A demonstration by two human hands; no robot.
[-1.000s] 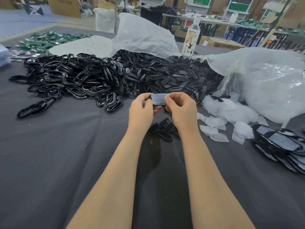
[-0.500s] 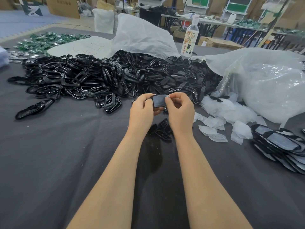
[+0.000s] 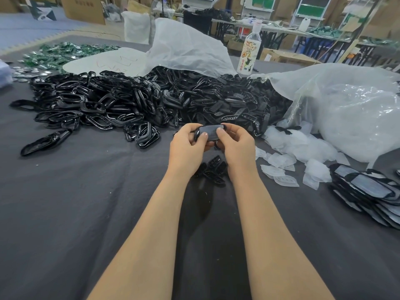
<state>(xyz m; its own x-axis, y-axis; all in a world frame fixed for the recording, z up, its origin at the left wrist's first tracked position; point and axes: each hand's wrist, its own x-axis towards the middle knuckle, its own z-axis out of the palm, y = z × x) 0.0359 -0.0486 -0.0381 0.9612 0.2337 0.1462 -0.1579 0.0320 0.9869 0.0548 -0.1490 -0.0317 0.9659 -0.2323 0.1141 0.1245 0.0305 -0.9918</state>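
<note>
Black shell (image 3: pixel 211 132) (no legible writing) between both thumbs.

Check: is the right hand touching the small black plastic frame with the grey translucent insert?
Touching. In the head view the right hand grips the small black plastic frame: thumb pressed on its face, fingers curled beneath.

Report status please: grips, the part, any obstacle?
Left grip and right grip both hold black shell, thumbs on its grey face. Parts pile behind, no obstruction.
</note>
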